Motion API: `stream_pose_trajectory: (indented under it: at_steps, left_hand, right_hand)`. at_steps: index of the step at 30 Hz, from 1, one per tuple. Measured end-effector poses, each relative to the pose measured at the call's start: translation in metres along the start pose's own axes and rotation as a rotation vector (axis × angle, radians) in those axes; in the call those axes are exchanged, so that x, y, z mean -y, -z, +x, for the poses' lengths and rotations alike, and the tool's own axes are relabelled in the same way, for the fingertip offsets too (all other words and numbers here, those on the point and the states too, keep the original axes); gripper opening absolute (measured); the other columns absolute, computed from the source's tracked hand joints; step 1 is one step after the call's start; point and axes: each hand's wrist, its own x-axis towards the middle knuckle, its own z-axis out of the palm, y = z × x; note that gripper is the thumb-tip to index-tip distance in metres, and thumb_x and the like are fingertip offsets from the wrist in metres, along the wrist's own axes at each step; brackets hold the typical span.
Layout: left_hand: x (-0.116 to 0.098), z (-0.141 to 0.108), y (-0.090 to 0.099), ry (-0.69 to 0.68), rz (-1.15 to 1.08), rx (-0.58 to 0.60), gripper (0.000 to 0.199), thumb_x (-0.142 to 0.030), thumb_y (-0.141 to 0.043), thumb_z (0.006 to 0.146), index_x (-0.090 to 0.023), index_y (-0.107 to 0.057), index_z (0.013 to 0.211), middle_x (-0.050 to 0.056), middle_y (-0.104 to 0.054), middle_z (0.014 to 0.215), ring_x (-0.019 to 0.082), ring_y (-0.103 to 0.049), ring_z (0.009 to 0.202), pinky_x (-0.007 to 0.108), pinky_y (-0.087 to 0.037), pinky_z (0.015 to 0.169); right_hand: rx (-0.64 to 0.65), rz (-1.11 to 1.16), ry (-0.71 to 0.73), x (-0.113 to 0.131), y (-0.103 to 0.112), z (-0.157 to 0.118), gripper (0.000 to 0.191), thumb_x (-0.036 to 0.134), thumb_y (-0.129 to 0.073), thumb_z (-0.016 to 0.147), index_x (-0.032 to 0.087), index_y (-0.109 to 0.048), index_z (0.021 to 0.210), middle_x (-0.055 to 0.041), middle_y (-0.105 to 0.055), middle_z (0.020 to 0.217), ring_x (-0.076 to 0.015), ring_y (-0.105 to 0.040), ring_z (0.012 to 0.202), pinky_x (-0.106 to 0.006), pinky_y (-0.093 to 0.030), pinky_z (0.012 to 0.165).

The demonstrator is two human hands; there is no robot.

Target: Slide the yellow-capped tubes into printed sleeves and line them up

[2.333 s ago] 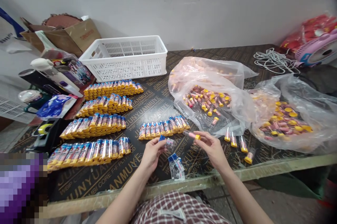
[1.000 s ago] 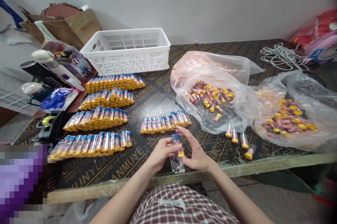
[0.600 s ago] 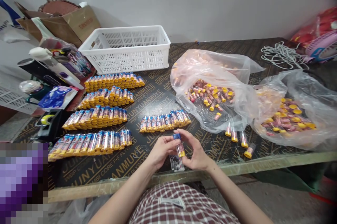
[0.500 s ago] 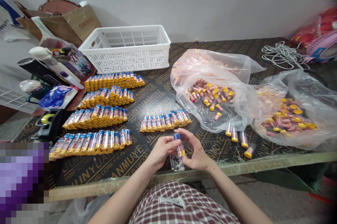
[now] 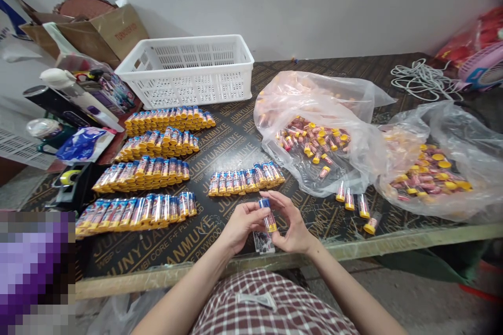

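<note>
Close to the table's front edge, my left hand (image 5: 242, 227) pinches a small clear tube (image 5: 270, 220) with a blue wrap at the top and a yellow cap at the bottom. My right hand (image 5: 294, 231) curves around the same tube from the other side, its fingertips at both ends. Below the tube lies a small stack of printed clear film (image 5: 264, 245), partly covered by the hands. Just beyond sits a short row of wrapped tubes (image 5: 245, 182). Several loose tubes with yellow caps (image 5: 363, 206) stand to the right, one of them tipped over.
Several stacked rows of tubes (image 5: 137, 212) fill the left side. Behind them stands a white basket (image 5: 196, 86). Two plastic bags (image 5: 361, 151) of tubes lie on the right, with a coiled cord (image 5: 424, 80) and pink fan (image 5: 483, 67) beyond. A tape dispenser (image 5: 73, 183) is far left.
The view has shifted very slightly. Both hands keep the tube in nearly the same place and pose.
</note>
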Motion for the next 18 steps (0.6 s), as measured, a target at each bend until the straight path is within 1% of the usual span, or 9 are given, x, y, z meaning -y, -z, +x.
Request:
stream_pose_trajectory:
  at_steps: [6,8,10,12,14,16,18]
  left_hand:
    - [0.001,-0.002,-0.002,0.013,0.013,-0.010,0.033,-0.038,-0.078,0.064,-0.010,-0.067,0.078,0.002,-0.063,0.065,0.008,-0.054,0.053,0.019,-0.042,0.053]
    - [-0.001,0.000,0.000,0.006,0.024,-0.026,0.035,-0.040,-0.079,0.062,-0.010,-0.067,0.077,0.002,-0.063,0.064,0.008,-0.054,0.053,0.020,-0.042,0.052]
    - [-0.007,0.008,0.005,-0.039,0.066,-0.066,0.036,-0.041,-0.078,0.061,-0.011,-0.066,0.076,0.002,-0.064,0.066,0.009,-0.056,0.055,0.021,-0.043,0.055]
    - [-0.017,0.022,0.011,-0.122,0.167,-0.137,0.036,-0.043,-0.077,0.061,-0.011,-0.065,0.071,0.003,-0.064,0.066,0.011,-0.057,0.057,0.022,-0.044,0.056]
    - [-0.030,0.040,0.019,-0.224,0.332,-0.242,0.034,-0.043,-0.076,0.062,-0.013,-0.063,0.069,0.002,-0.062,0.061,0.012,-0.055,0.055,0.023,-0.042,0.055]
    - [-0.041,0.060,0.026,-0.324,0.547,-0.376,0.032,-0.039,-0.076,0.062,-0.014,-0.062,0.078,-0.002,-0.058,0.054,0.012,-0.052,0.051,0.023,-0.039,0.052]
    - [-0.048,0.077,0.030,-0.397,0.783,-0.482,0.037,-0.032,-0.075,0.063,-0.016,-0.061,0.092,-0.005,-0.054,0.051,0.013,-0.052,0.051,0.023,-0.036,0.053]
  right_hand:
    - [0.010,-0.003,0.001,0.001,-0.001,0.000,0.089,0.004,-0.051,0.059,0.023,-0.025,0.141,-0.0101,-0.043,0.138,-0.0264,-0.046,0.125,-0.042,-0.043,0.103]
    - [0.041,-0.026,-0.021,0.001,0.002,0.002,0.088,0.006,-0.054,0.062,0.023,-0.023,0.142,-0.0103,-0.040,0.141,-0.0262,-0.045,0.126,-0.042,-0.041,0.104]
    - [0.059,-0.072,-0.057,0.000,0.009,0.004,0.088,0.012,-0.060,0.067,0.024,-0.020,0.144,-0.0107,-0.033,0.145,-0.0264,-0.044,0.125,-0.044,-0.038,0.106]
    - [0.004,-0.116,-0.096,-0.004,0.020,0.007,0.090,0.022,-0.067,0.070,0.025,-0.016,0.145,-0.0108,-0.027,0.148,-0.0267,-0.045,0.124,-0.046,-0.037,0.106]
    - [-0.110,-0.146,-0.134,-0.009,0.033,0.007,0.088,0.030,-0.068,0.074,0.027,-0.015,0.145,-0.0104,-0.027,0.148,-0.0265,-0.046,0.122,-0.047,-0.038,0.104]
    - [-0.211,-0.184,-0.173,-0.013,0.045,0.005,0.081,0.032,-0.065,0.078,0.029,-0.019,0.144,-0.0099,-0.032,0.146,-0.0259,-0.048,0.120,-0.047,-0.039,0.102]
    - [-0.254,-0.246,-0.201,-0.014,0.054,0.001,0.072,0.032,-0.064,0.080,0.029,-0.026,0.142,-0.0093,-0.036,0.142,-0.0251,-0.050,0.117,-0.046,-0.041,0.099]
